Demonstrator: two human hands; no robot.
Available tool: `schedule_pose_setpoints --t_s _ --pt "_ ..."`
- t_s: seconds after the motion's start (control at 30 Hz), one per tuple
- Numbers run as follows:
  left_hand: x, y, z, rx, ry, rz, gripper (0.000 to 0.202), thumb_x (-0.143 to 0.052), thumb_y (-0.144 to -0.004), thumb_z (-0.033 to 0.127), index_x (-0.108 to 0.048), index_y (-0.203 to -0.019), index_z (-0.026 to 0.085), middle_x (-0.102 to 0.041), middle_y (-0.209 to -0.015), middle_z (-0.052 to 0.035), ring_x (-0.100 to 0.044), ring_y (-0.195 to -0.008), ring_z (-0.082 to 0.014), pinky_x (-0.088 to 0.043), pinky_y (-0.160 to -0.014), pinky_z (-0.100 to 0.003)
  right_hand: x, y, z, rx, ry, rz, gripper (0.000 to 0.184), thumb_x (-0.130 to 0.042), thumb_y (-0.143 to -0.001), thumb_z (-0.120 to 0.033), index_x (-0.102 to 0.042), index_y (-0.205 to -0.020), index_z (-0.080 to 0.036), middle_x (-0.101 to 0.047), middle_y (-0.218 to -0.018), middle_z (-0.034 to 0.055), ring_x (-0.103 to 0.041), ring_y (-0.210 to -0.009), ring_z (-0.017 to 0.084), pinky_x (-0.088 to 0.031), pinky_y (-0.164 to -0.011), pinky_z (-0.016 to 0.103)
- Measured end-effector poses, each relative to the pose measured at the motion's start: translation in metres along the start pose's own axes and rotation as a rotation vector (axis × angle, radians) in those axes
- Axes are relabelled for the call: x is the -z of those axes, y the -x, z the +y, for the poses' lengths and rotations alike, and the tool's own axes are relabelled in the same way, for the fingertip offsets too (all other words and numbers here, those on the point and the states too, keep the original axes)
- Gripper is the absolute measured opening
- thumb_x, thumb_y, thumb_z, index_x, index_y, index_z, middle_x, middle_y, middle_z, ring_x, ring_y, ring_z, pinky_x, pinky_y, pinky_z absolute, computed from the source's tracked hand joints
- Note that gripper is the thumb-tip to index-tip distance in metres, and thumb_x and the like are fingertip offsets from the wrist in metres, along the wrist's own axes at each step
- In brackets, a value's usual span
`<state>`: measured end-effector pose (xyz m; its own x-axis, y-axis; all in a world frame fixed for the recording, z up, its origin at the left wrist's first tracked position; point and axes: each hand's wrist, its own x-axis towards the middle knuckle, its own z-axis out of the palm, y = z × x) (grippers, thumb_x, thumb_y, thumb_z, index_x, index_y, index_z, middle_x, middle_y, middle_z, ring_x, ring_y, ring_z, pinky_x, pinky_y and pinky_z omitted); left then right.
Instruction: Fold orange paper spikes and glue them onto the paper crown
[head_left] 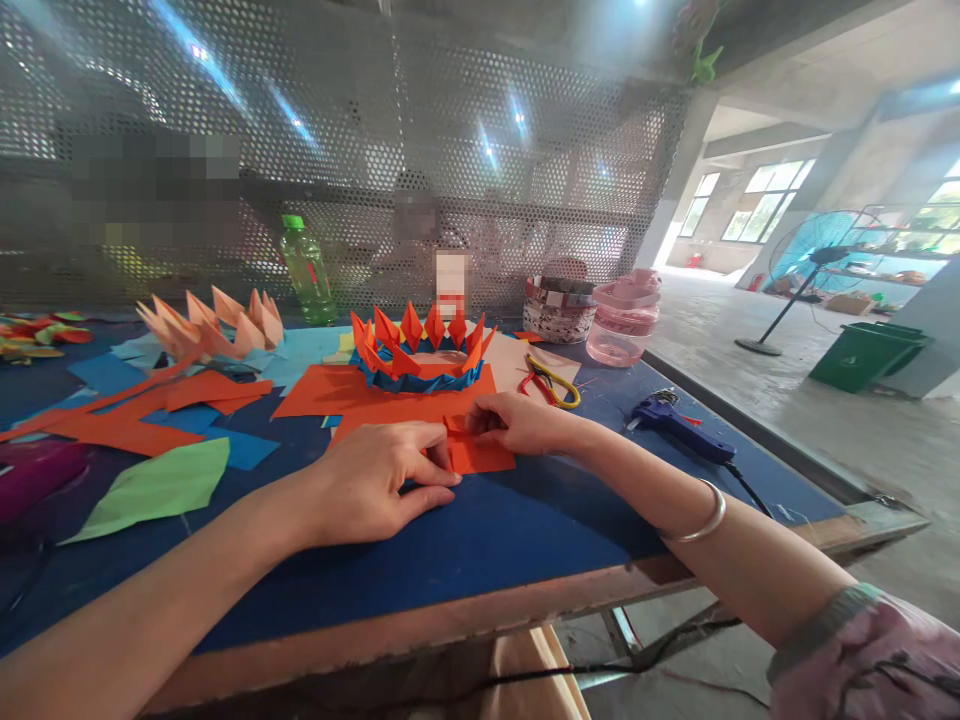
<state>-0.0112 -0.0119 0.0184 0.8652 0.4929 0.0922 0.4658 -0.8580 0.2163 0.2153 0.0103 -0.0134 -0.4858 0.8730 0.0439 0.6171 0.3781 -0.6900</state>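
A small orange piece of paper (484,457) lies on the blue tabletop in front of me, with a folded part under my fingers. My right hand (517,422) has its fingers curled and pressed together on the paper's upper part. At its left edge, my left hand (390,475) is bent with thumb and forefinger close together, gripping the edge. Just behind stands a ring of folded orange points on a blue paper base (424,378). Larger orange sheets (315,390) lie beneath and beside that ring. The exact fold is partly hidden by my fingers.
At right lie yellow-and-red-handled pliers (551,382) and a blue glue gun (682,425). Behind them stand a woven paper basket (559,310) and pink plastic containers (626,315). A peach paper ring (214,330), green bottle (307,270) and green paper (161,485) are left.
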Motion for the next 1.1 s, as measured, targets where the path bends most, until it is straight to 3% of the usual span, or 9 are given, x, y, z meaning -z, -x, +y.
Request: schedule_pose_setpoints --t_s 0.47,0.67,0.87,1.0,1.1 --pt "0.0 0.001 -0.002 -0.011 0.006 -0.005 0.022 -0.057 -0.087 0.033 -0.076 -0.097 0.029 -0.066 -0.097 -0.0008 -0.063 -0.086 -0.0161 -0.044 -0.07 -0.026 -0.001 0.0 0.001 -0.002 -0.007 0.019 0.027 -0.052 -0.068 0.006 -0.059 -0.085 -0.013 -0.064 -0.085 0.0019 -0.057 -0.076 0.013 -0.044 -0.068 0.023" --pt "0.001 0.002 0.0 0.007 0.016 0.004 0.021 -0.059 -0.086 0.031 -0.076 -0.098 0.03 -0.067 -0.1 -0.0007 -0.063 -0.087 -0.0172 -0.045 -0.073 -0.027 -0.009 0.0 -0.007 0.021 -0.093 0.147 0.017 -0.068 -0.072 -0.015 -0.058 -0.086 -0.014 -0.058 -0.074 -0.0021 -0.051 -0.067 0.01 -0.041 -0.06 0.021" --pt "-0.003 -0.002 -0.008 0.024 0.107 0.05 0.02 -0.055 -0.089 0.024 -0.074 -0.096 0.024 -0.069 -0.096 -0.0005 -0.065 -0.085 -0.0149 -0.046 -0.075 -0.025 -0.01 0.008 -0.013 0.033 -0.068 -0.052 0.02 -0.072 -0.073 -0.03 -0.065 -0.083 -0.014 -0.057 -0.066 -0.0041 -0.047 -0.058 0.008 -0.036 -0.052 0.018" --pt "-0.01 -0.007 -0.016 0.093 0.088 0.172 0.017 -0.053 -0.089 0.018 -0.071 -0.088 0.018 -0.068 -0.095 -0.0028 -0.063 -0.085 -0.0159 -0.045 -0.078 -0.027 -0.008 0.011 -0.018 0.041 -0.058 -0.086 0.019 -0.071 -0.075 -0.028 -0.067 -0.087 -0.014 -0.06 -0.07 -0.0028 -0.051 -0.062 0.009 -0.038 -0.055 0.019" --pt "-0.014 -0.01 -0.019 0.114 0.07 0.199 0.012 -0.056 -0.088 0.02 -0.068 -0.088 0.018 -0.066 -0.093 -0.0032 -0.062 -0.086 -0.017 -0.045 -0.078 -0.029 -0.008 0.01 -0.017 0.052 -0.057 -0.093 0.018 -0.07 -0.076 -0.027 -0.067 -0.088 -0.013 -0.062 -0.073 -0.0018 -0.053 -0.064 0.01 -0.04 -0.057 0.02"
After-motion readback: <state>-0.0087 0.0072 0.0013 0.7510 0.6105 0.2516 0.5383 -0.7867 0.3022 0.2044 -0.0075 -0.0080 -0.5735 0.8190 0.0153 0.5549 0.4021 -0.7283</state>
